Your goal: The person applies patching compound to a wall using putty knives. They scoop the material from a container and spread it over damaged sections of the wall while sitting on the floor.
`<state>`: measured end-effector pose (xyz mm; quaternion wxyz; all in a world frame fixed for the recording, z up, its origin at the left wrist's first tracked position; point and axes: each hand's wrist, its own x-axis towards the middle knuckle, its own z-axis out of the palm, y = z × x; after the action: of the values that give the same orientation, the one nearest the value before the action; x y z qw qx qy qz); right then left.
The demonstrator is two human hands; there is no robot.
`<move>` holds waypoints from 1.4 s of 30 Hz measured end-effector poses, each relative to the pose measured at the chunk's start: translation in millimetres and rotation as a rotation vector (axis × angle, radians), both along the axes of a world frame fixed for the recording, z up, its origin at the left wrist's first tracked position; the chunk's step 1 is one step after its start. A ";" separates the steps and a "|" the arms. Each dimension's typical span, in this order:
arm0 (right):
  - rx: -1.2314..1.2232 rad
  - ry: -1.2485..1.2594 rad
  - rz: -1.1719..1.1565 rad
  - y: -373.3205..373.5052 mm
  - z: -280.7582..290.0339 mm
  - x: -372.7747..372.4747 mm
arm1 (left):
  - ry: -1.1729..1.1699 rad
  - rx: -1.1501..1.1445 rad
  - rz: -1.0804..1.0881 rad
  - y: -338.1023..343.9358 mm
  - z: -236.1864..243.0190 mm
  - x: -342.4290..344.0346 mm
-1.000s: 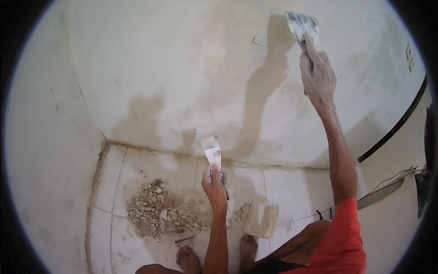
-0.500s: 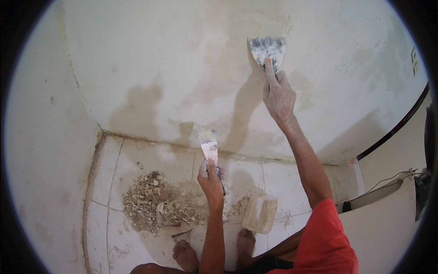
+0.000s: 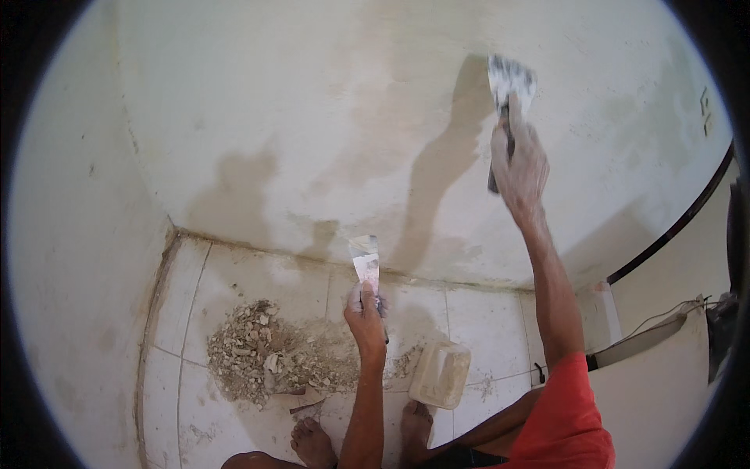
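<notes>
My right hand (image 3: 522,168) is closed round the dark handle of a wide putty knife (image 3: 512,78), one finger stretched along toward its blade. White and grey filler smears that blade, which is up by the wall (image 3: 328,109); its shadow falls to the left. Lower down, near the foot of the wall, my left hand (image 3: 366,316) grips a narrower putty knife (image 3: 365,262) with its blade pointing up. Whitish filler coats part of this second blade. Pale dust covers the fingers of both hands.
Rubble (image 3: 254,352) is heaped on the white floor tiles (image 3: 203,414) left of my left forearm. A dusty plastic container (image 3: 441,375) lies near my foot (image 3: 416,422). At the right stands a white panel (image 3: 656,391) with a thin cable above it.
My right hand has swung to the right with the wide putty knife, and the knife's handle now shows. My left hand and its knife have dropped slightly in view.
</notes>
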<state>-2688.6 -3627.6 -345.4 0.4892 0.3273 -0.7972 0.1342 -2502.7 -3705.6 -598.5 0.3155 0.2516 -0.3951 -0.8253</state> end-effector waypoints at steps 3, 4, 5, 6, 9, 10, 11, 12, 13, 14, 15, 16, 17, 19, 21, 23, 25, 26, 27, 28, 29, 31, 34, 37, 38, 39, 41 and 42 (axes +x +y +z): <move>-0.025 0.147 0.010 -25.7 20.1 -19.7 | -0.017 -0.002 -0.075 3.3 8.5 0.9; -0.028 0.144 0.015 -35.7 14.9 -16.6 | -0.019 -0.004 -0.070 1.3 7.6 2.1; -0.005 0.095 -0.025 -47.7 7.4 -13.9 | -0.014 -0.039 -0.061 -1.4 5.8 3.1; 0.028 0.054 -0.076 -52.2 2.0 -11.8 | 0.001 -0.066 -0.065 2.1 5.6 2.1; 0.103 -0.066 -0.085 -58.7 -40.5 -2.8 | 0.011 -0.050 -0.008 1.7 7.3 1.8; 0.101 -0.069 -0.083 -53.9 -54.8 -1.5 | 0.008 -0.052 -0.007 0.6 8.8 3.1; 0.167 -0.123 -0.106 -47.6 -70.1 -0.1 | -0.003 -0.048 -0.004 -0.6 10.7 4.5; 0.233 -0.174 -0.127 -40.5 -83.4 2.5 | -0.011 -0.044 0.001 -1.7 12.3 4.8; 0.283 -0.207 -0.139 -29.3 -93.7 6.0 | -0.010 -0.044 0.003 -2.5 10.4 4.7; 0.337 -0.238 -0.156 -13.2 -100.7 10.0 | -0.030 -0.044 -0.011 -2.2 6.3 4.6; 0.335 -0.238 -0.148 1.2 -110.0 15.4 | -0.056 -0.049 -0.015 -4.9 2.9 5.8; 0.420 -0.215 -0.108 20.1 -114.6 19.4 | -0.049 -0.046 -0.013 -5.0 4.9 5.9; 0.505 -0.187 -0.074 37.1 -111.3 17.4 | -0.046 -0.014 -0.020 -3.5 8.6 5.1; 0.552 -0.101 -0.049 56.4 -83.1 15.1 | -0.044 0.021 -0.023 -3.9 8.9 5.5; 0.606 0.110 0.018 63.6 -37.2 10.0 | -0.036 0.000 -0.007 -3.8 6.2 5.2; 0.662 0.232 -0.015 55.1 24.8 -2.7 | -0.029 -0.014 -0.019 -4.9 -1.3 3.8; 0.710 0.318 -0.110 40.6 78.4 -13.3 | -0.013 -0.024 -0.034 -1.7 -4.3 -0.8; 0.725 0.348 -0.139 34.7 100.0 -21.7 | 0.021 -0.009 -0.033 1.3 -4.6 -2.6; 0.726 0.349 -0.136 23.0 114.8 -26.9 | 0.050 0.002 -0.023 0.7 -4.9 -1.9; 0.754 0.428 -0.110 15.7 129.3 -29.6 | 0.056 0.007 -0.027 2.6 -3.7 -2.3; 0.783 0.507 -0.084 11.3 140.7 -30.0 | 0.066 0.015 -0.036 4.5 -1.4 -2.7; 0.801 0.545 -0.108 5.8 155.2 -31.4 | 0.069 0.021 -0.044 5.1 1.4 -1.2; 0.793 0.539 -0.180 18.5 159.9 -38.9 | 0.039 0.050 -0.066 1.1 2.3 0.2; 0.762 0.414 -0.292 55.4 153.9 -38.5 | 0.034 0.009 -0.035 -1.7 -3.7 1.0; 0.743 0.344 -0.338 65.0 149.3 -35.1 | 0.031 0.013 -0.023 -3.7 -6.6 1.7; 0.744 0.345 -0.342 78.2 144.1 -29.7 | 0.037 0.021 -0.020 -2.7 -7.5 0.5; 0.537 0.134 -0.282 100.3 123.4 -21.7 | 0.037 0.005 -0.029 -0.4 -11.8 -0.7; 0.536 0.137 -0.287 104.4 115.0 -14.7 | 0.037 -0.014 -0.037 1.8 -11.8 -2.6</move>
<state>-2703.3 -3523.3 -230.4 0.4519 0.3370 -0.8074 -0.1738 -2505.3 -3703.8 -610.3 0.3092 0.2269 -0.3995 -0.8326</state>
